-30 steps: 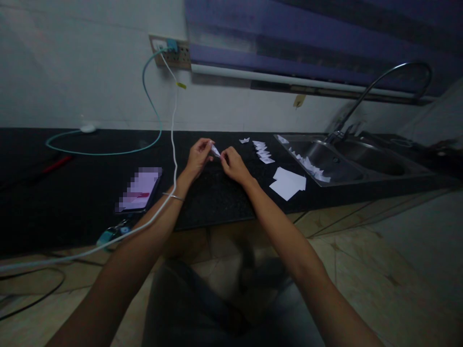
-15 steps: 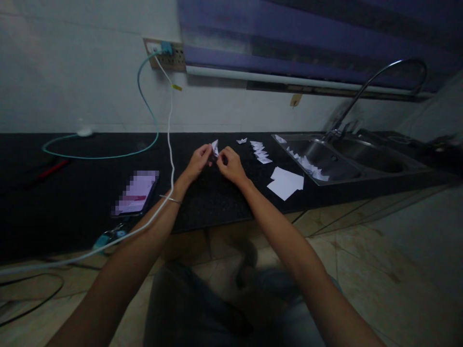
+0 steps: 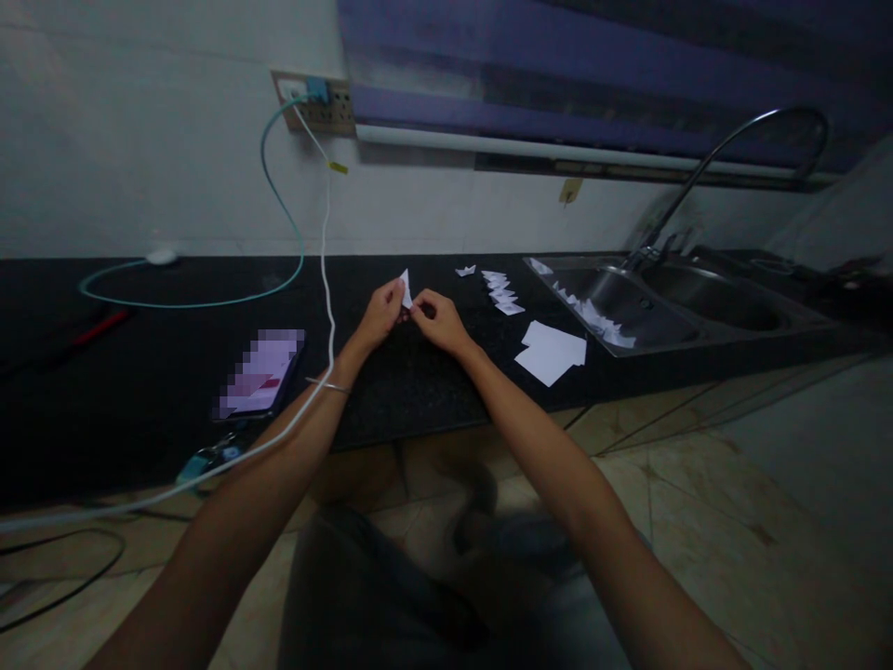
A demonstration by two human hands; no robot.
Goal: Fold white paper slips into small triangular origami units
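A small piece of folded white paper (image 3: 406, 289) stands up between my hands, above the black countertop (image 3: 411, 391). My left hand (image 3: 381, 314) pinches it from the left, fingers closed. On its lower right edge, the thumb and forefinger of my right hand (image 3: 439, 321) press together. To the right sit one small paper boat (image 3: 465, 271) and a row of folded paper boats (image 3: 501, 293). Nearer to me lies a loose stack of white paper sheets (image 3: 551, 354).
More folded paper pieces (image 3: 593, 318) line the left rim of a steel sink (image 3: 670, 344) with a tall faucet (image 3: 698, 177). On the left are a phone (image 3: 261, 372), keys (image 3: 209, 458) and a teal cable (image 3: 195, 304). A white cable (image 3: 329, 307) crosses over my left forearm.
The folded paper has turned and shows a narrower, pointed white face. My right fingers have shifted slightly left and closed onto its lower edge.
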